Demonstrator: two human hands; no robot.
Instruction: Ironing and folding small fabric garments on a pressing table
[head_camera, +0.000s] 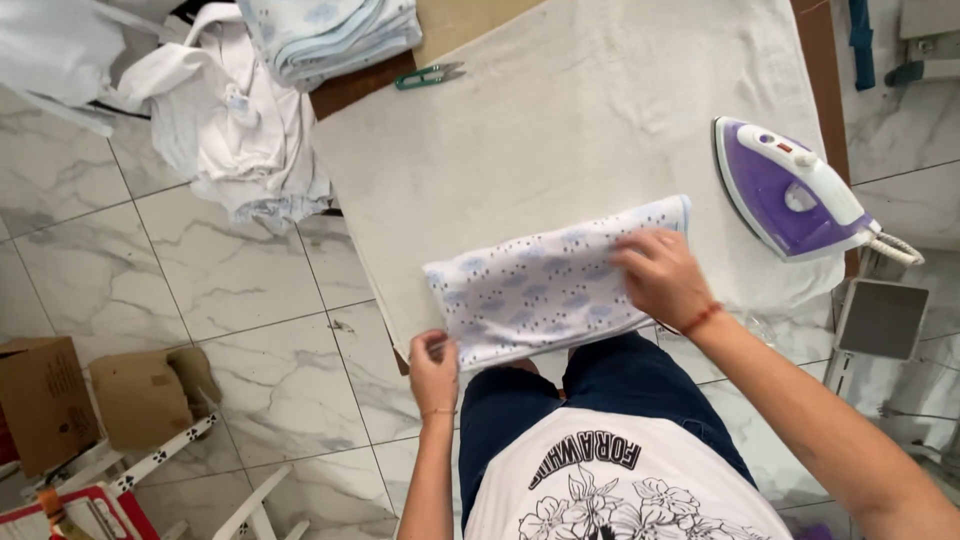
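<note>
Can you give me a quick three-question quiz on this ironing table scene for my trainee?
1. True or false: the right hand lies flat on the folded patterned cloth.
2. Which thing lies near the far left corner of the table pad: A) a cup, B) green thread snips, C) a spray bottle?
3. What is the left hand doing to the cloth?

Key
1. True.
2. B.
3. It pinches the cloth's near left corner at the table edge. The purple and white iron sits apart on the right, touched by neither hand.
</note>
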